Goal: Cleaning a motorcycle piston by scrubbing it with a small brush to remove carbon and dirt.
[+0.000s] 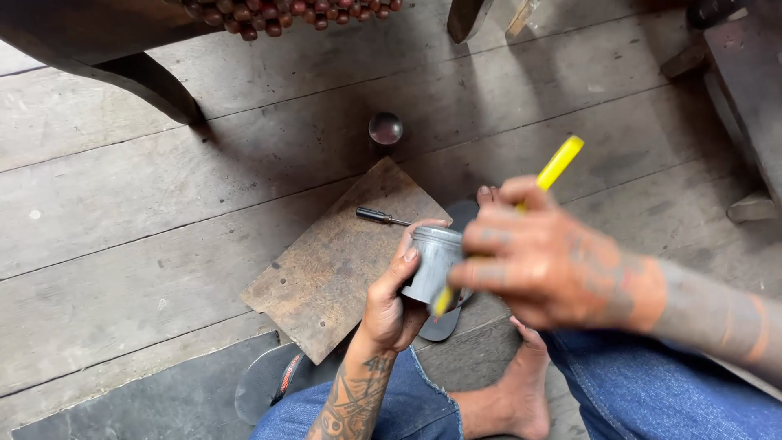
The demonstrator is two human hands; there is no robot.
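Fingers of your L hand wrap a grey metal cylinder, held above the wooden board on the floor. R hand fingers pinch a yellow pen-like tool, tip against the cylinder's near side. R hand is blurred, so exact contact pt can't be read. Likely best practice: keep cyl. steady w/ thumb on the wall, brace R wrist, use short controlled strokes. Small screwdriver lies on the board's far edge.
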